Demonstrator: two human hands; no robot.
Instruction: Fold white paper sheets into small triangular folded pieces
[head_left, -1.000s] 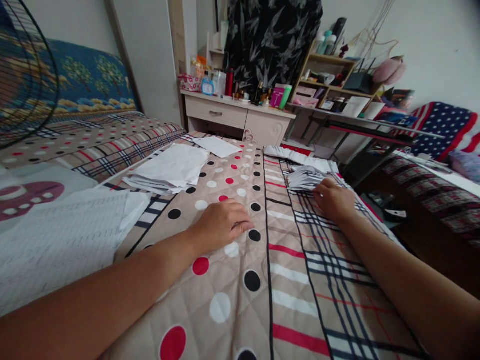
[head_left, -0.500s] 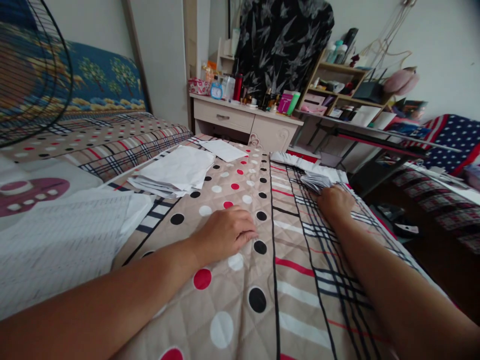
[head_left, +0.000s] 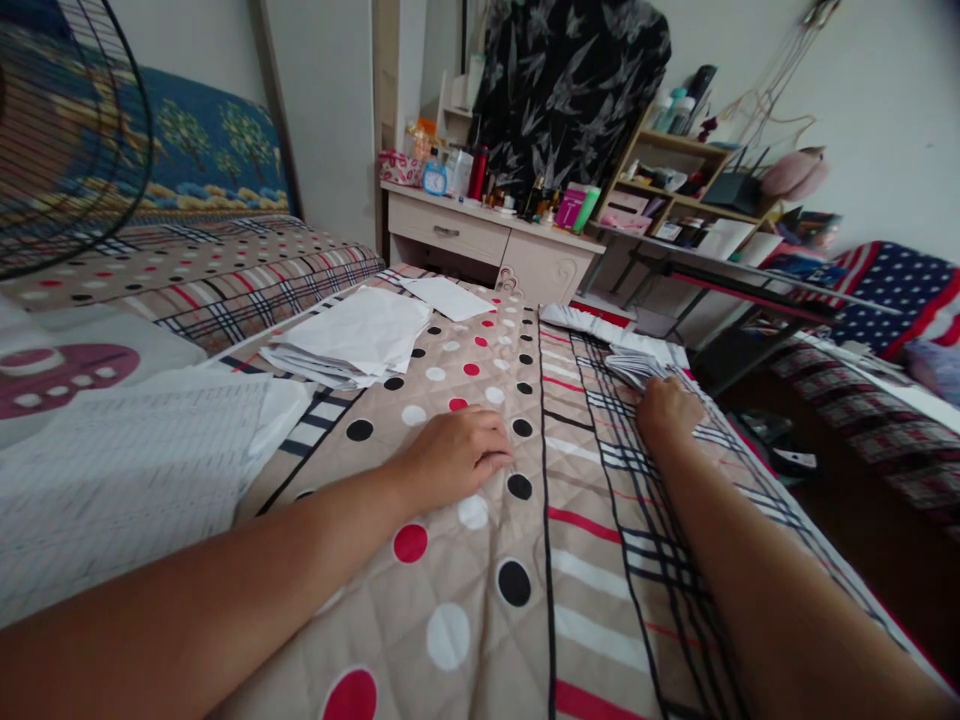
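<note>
On the polka-dot quilted bed cover point(head_left: 465, 560) lies my left hand point(head_left: 461, 455), its fingers curled loosely together with nothing visible in them. My right hand point(head_left: 667, 408) is farther right, closed at the near end of a bundle of folded papers point(head_left: 634, 365); its fingertips are partly hidden. Just behind that bundle, more white folded paper point(head_left: 577, 320) stretches along the bed's far right part. To the left, beyond my left hand, a stack of white sheets point(head_left: 360, 335) lies flat, with a single white sheet point(head_left: 450, 297) beside it.
Printed sheets point(head_left: 127, 470) cover the near left, beside a white cloth with a pink pattern point(head_left: 67, 375). A wire fan guard point(head_left: 112, 130) stands at the upper left. Past the bed's far end is a white cabinet point(head_left: 442, 235) crowded with bottles; a desk shelf point(head_left: 675, 190) stands right.
The view has shifted slightly. Both hands stay nearly where they were, the right one still at the folded papers.
</note>
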